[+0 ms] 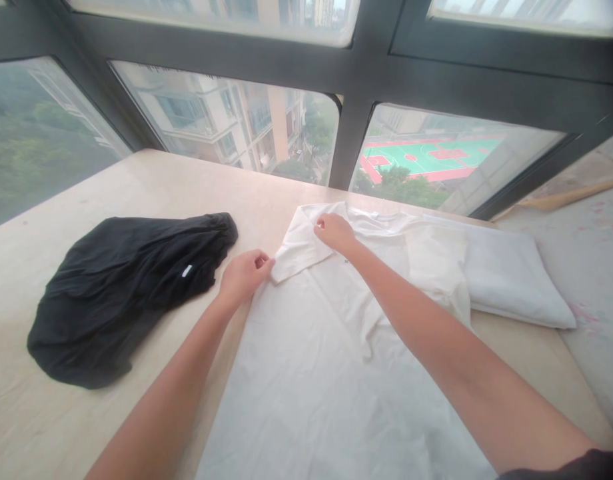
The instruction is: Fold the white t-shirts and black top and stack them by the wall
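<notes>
A white shirt [306,360] lies spread on the pale ledge, its collar end toward the window and its body toward me. My left hand [245,275] pinches the lower corner of the left sleeve, which lies folded inward over the shirt. Over the upper part of that sleeve, near the shoulder, is my right hand [334,233], its fingers curled together on the fabric. The other sleeve lies bunched on the right side of the shirt, with wrinkles across the chest.
Dark folded clothing [131,287] with a small white tag lies left of the shirt. Folded white cloth [516,273] sits at the right, beside a floral-patterned cover [596,267]. Dark window frames [354,133] rise behind the pale ledge [186,187].
</notes>
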The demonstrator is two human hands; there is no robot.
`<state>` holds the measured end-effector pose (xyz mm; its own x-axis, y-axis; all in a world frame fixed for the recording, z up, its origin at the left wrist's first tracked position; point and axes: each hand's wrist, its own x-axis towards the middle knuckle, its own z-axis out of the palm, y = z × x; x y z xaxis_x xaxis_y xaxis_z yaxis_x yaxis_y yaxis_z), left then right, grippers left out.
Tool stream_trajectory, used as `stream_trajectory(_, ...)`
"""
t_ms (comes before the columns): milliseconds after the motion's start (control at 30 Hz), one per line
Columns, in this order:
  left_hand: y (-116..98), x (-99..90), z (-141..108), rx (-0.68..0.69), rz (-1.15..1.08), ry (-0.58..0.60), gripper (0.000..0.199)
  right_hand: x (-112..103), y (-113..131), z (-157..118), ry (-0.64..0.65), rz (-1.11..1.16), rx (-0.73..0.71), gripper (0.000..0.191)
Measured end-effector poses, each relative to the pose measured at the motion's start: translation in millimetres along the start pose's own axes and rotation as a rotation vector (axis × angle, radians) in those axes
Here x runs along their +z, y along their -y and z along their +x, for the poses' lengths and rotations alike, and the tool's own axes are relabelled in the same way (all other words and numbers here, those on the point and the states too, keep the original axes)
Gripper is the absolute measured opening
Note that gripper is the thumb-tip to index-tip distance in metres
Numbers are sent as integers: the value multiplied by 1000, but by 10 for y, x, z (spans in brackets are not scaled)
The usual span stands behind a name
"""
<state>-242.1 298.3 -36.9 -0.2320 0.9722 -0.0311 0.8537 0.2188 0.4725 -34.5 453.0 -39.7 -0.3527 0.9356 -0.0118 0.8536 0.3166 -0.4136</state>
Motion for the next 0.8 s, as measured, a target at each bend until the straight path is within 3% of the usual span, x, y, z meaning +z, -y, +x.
stream_trajectory(100,-5,-6,24,-9,16,29,28,135,137,393,-48,58,-74,36)
stream_trajectory(267,-1,18,-8,-69,64,-6,24,302,239,833,-39,97,-61,34)
stream_trajectory(400,-28,52,-53,-110,113,-53,24,352,201,890,-66,96,-65,36)
stream_trajectory(533,-90,5,-210,-108,193,-59,24,357,240,754,-116,68,-102,34)
stream_trajectory(667,-125,-118,-809,-183,292,82,29,323,396,565,-139,1,-162,32)
stream_trajectory(800,-38,-135,-1822,-331,320,269,30,318,612,471,-28,-34,-96,37)
